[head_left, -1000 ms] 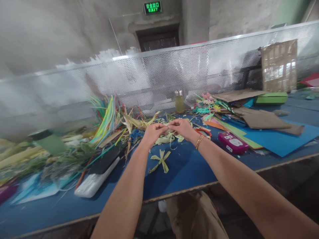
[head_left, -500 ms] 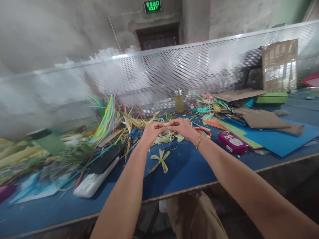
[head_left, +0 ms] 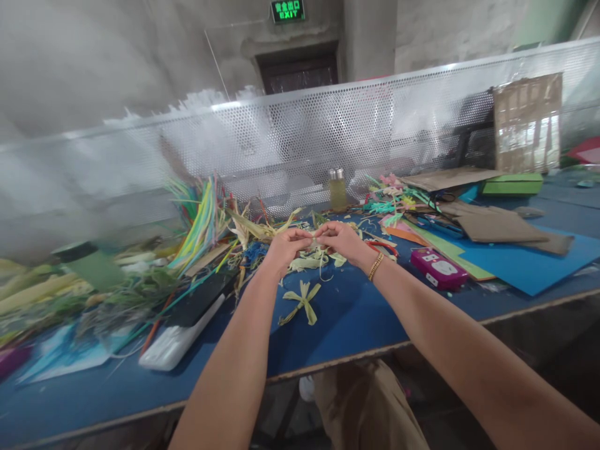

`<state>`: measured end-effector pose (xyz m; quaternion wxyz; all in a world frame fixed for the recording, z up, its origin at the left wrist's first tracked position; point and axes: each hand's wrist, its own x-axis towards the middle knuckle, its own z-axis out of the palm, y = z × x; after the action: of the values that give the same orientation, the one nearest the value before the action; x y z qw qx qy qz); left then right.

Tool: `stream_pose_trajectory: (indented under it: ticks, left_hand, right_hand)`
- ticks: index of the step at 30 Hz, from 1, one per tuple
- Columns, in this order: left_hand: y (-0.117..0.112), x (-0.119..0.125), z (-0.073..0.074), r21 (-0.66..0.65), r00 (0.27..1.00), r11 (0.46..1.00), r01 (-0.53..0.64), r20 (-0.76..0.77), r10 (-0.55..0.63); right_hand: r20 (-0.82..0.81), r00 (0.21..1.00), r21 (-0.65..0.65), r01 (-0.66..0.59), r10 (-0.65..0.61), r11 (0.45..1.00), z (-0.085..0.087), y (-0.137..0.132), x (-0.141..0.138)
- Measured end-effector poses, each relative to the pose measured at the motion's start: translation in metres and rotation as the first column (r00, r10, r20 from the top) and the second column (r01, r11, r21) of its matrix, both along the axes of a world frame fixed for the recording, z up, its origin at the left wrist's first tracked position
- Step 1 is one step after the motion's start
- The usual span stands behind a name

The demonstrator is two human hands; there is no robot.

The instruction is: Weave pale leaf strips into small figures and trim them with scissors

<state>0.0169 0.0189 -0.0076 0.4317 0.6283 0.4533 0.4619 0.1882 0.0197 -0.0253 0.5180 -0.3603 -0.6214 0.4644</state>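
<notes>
My left hand (head_left: 287, 248) and my right hand (head_left: 340, 240) are held together above the blue table (head_left: 347, 319), fingertips meeting in a pinch on a thin pale husk strip (head_left: 313, 235). A gold bracelet (head_left: 374, 267) sits on my right wrist. Under the hands lies a heap of pale green husk strips (head_left: 315, 259). Nearer to me a small knotted husk piece (head_left: 302, 300) with splayed ends rests on the table.
Coloured strips and dried leaves (head_left: 206, 222) pile up at the left. A white and black flat case (head_left: 187, 325) lies front left. A pink box (head_left: 435, 267), a small bottle (head_left: 336, 189), cardboard and blue paper sheets (head_left: 525, 262) lie right. A perforated metal screen (head_left: 328, 137) runs behind.
My hands stay pinched together at the same spot, with only small finger movements on the strip. The view has shifted very slightly.
</notes>
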Motion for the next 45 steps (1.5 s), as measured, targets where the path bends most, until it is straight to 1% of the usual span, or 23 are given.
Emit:
stream_pose_trajectory:
  ticks: [4,9,14,18,22,26,28,30,32,35,38,41,45]
  left_hand:
    - [0.000,0.000,0.000,-0.007,1.000,1.000,0.002,0.019,-0.001]
    - [-0.001,0.000,0.001,-0.040,0.998,0.999,0.000,0.056,0.003]
    - [0.000,-0.001,0.001,-0.075,0.997,0.997,0.001,0.078,0.005]
    - [0.000,-0.001,0.001,-0.097,0.996,0.995,0.008,0.092,0.001]
    - [0.000,0.000,0.000,-0.046,0.998,0.999,0.009,0.063,-0.007]
    - [0.000,-0.002,-0.001,0.030,1.000,1.000,-0.007,0.021,0.006]
    - [0.000,-0.002,0.000,0.069,0.999,0.997,-0.016,-0.036,0.019]
    - [-0.002,-0.001,0.001,0.114,0.992,0.993,-0.034,-0.120,0.048]
    - [-0.004,0.000,0.003,0.167,0.978,0.984,-0.055,-0.188,0.087]
    - [-0.006,0.001,0.004,0.233,0.959,0.971,-0.059,-0.257,0.120]
    - [-0.007,0.003,0.004,0.259,0.947,0.965,-0.051,-0.294,0.129]
    - [-0.009,0.005,0.006,0.245,0.942,0.968,-0.055,-0.309,0.131]
    - [-0.011,0.007,0.008,0.214,0.959,0.975,-0.055,-0.262,0.112]
  right_hand:
    - [-0.061,0.998,-0.009,-0.024,0.023,1.000,0.000,0.000,-0.001]
    - [-0.091,0.995,-0.035,-0.037,0.034,0.999,0.002,-0.001,-0.001]
    - [-0.099,0.995,-0.039,-0.030,0.026,0.999,0.002,-0.001,-0.001]
    - [-0.096,0.995,-0.009,-0.002,0.001,1.000,0.000,0.001,-0.002]
    - [-0.044,0.998,0.065,0.042,-0.039,0.997,-0.001,0.002,-0.002]
    - [0.079,0.995,0.152,0.054,-0.067,0.987,-0.001,0.002,-0.001]
    - [0.130,0.987,0.207,0.064,-0.093,0.976,-0.002,0.003,0.000]
    - [0.147,0.981,0.257,0.089,-0.130,0.962,-0.004,0.005,0.000]
    - [0.162,0.971,0.278,0.124,-0.174,0.952,-0.005,0.007,0.001]
    - [0.237,0.945,0.299,0.149,-0.225,0.942,-0.006,0.009,0.001]
    - [0.297,0.920,0.347,0.146,-0.256,0.927,-0.007,0.009,0.002]
    - [0.286,0.925,0.325,0.154,-0.252,0.933,-0.007,0.008,0.001]
    - [0.175,0.965,0.224,0.155,-0.196,0.962,-0.005,0.004,-0.003]
